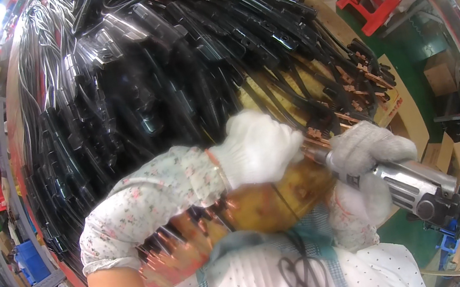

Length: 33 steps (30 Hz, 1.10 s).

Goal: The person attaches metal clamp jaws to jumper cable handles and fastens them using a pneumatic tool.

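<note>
My left hand, in a white knit glove under a floral sleeve, is closed right beside the tool's front end. What its fingers pinch is hidden from me. Gloved in greyish white, my right hand wraps around a silver handheld power tool whose nose points left, toward my left hand. Copper-coloured metal pieces lie at the tool's tip, between the two hands. Many black cables with black plastic housings spread over the work surface beyond my hands. More cables with copper ends fan out at the right.
A yellowish-brown surface lies under my hands, and a row of copper ends pokes out near my body. Far right are a red stool and cardboard boxes. Shelving with a blue bin stands left.
</note>
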### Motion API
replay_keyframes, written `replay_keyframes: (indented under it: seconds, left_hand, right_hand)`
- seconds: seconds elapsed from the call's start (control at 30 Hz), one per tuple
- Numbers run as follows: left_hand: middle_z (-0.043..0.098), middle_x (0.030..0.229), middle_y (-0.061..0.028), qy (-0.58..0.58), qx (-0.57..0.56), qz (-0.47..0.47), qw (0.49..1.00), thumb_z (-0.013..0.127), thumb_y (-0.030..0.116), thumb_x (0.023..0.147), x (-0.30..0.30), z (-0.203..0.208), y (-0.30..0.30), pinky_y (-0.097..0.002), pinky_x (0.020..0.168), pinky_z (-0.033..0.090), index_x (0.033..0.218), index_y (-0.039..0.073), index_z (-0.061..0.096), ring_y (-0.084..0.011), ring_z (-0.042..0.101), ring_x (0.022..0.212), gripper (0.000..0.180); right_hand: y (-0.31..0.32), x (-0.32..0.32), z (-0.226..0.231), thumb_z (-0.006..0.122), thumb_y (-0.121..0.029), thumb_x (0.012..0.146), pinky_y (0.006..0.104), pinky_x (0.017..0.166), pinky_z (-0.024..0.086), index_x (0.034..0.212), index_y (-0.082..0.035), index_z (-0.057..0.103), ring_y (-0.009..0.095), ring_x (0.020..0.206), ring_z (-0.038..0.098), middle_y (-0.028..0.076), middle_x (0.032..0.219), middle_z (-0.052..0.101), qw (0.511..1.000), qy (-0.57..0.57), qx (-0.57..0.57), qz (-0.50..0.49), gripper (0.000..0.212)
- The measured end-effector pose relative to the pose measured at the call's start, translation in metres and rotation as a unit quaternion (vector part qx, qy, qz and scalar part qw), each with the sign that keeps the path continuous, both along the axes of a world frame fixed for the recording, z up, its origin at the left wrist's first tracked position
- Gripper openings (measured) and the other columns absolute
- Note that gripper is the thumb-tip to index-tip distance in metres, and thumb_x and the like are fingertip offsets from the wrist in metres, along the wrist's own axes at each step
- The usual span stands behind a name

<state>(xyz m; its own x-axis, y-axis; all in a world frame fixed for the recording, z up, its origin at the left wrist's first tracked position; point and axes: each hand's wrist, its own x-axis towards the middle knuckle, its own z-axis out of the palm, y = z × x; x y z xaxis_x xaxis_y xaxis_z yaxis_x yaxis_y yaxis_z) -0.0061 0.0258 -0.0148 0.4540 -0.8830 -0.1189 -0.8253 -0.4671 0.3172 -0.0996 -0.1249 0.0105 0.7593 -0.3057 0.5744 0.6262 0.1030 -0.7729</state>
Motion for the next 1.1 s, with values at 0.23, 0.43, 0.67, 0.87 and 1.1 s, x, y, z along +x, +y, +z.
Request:
replay_keyframes:
  seconds: [0.23, 0.43, 0.67, 0.87, 1.1]
  left_hand:
    - [0.069, 0.074, -0.0036, -0.065, -0.021, 0.004, 0.998, 0.070, 0.033, 0.080, -0.004, -0.006, 0.000, -0.0368, 0.056, 0.053, 0.090, 0.016, 0.071, -0.0237, 0.070, 0.066, 0.020]
    - [0.070, 0.075, -0.0030, -0.073, -0.024, -0.003, 0.997, 0.071, 0.030, 0.080, -0.005, -0.004, -0.009, -0.0367, 0.062, 0.054, 0.096, 0.017, 0.072, -0.0233, 0.070, 0.072, 0.021]
    - [0.070, 0.086, -0.0046, -0.066, -0.328, 0.041, 0.941, 0.073, 0.019, 0.080, 0.006, 0.010, -0.039, -0.0390, 0.072, 0.052, 0.103, 0.013, 0.070, -0.0264, 0.068, 0.080, 0.025]
    - [0.065, 0.104, -0.0126, -0.111, -0.259, 0.032, 0.959, 0.069, 0.036, 0.080, 0.014, -0.006, -0.061, -0.0401, 0.088, 0.046, 0.121, 0.007, 0.062, -0.0295, 0.064, 0.098, 0.051]
    - [0.067, 0.106, -0.0091, -0.188, -0.150, 0.016, 0.970, 0.063, 0.029, 0.088, 0.028, 0.057, 0.012, -0.0449, 0.080, 0.052, 0.114, 0.013, 0.070, -0.0255, 0.066, 0.096, 0.031]
  right_hand:
    - [-0.010, -0.002, -0.011, 0.076, -0.015, 0.087, 0.0378, 0.072, 0.053, 0.114, -0.004, 0.051, 0.021, 0.073, 0.061, 0.010, 0.080, 0.062, 0.998, -0.004, 0.042, 0.043, 0.038]
    - [-0.075, -0.064, -0.028, 0.057, -0.024, 0.086, 0.0304, 0.055, 0.044, 0.116, -0.003, 0.056, 0.018, 0.060, 0.053, 0.009, 0.071, 0.058, 0.952, 0.126, 0.271, -0.072, 0.037]
    - [-0.192, -0.142, -0.160, 0.072, -0.022, 0.089, 0.0293, 0.054, 0.046, 0.086, -0.016, 0.054, 0.014, 0.058, 0.055, -0.001, 0.068, 0.054, 0.796, 0.375, 0.382, -0.281, 0.020]
    - [-0.211, -0.186, -0.250, 0.063, -0.017, 0.091, 0.0380, 0.058, 0.053, 0.096, -0.007, 0.060, 0.021, 0.066, 0.061, 0.006, 0.078, 0.060, 0.723, 0.431, 0.402, -0.361, 0.011]
    - [-0.172, -0.153, -0.145, 0.058, -0.011, 0.099, 0.0295, 0.092, 0.050, 0.131, 0.002, 0.058, 0.017, 0.105, 0.063, 0.011, 0.125, 0.064, 0.815, 0.351, 0.029, -0.460, 0.034]
